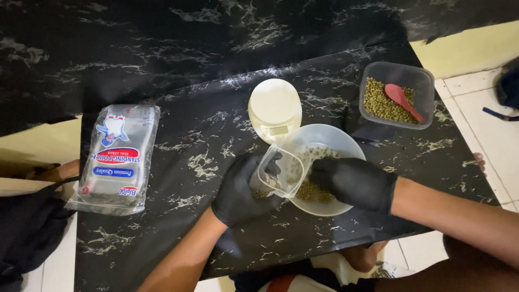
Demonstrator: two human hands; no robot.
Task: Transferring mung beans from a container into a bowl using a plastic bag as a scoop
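Observation:
My left hand (pixel 241 190), in a black glove, holds a small clear pouch (pixel 279 171) open at its mouth, tilted toward a clear round bowl (pixel 331 137). Green beans (pixel 312 191) lie in the bowl's near side, and a few sit in the pouch. My right hand (pixel 354 182), also gloved in black, is tipping the bowl's near rim, its fingers close to the pouch mouth. Just behind the bowl stands a small cream kitchen scale (pixel 274 106).
A square clear tub (pixel 398 94) of green beans with a pink spoon (pixel 402 100) stands at the back right. A pack of clear standing pouches (pixel 118 157) lies at the left. The low table has a black marbled cover (pixel 200 81); white floor tiles (pixel 489 124) lie right.

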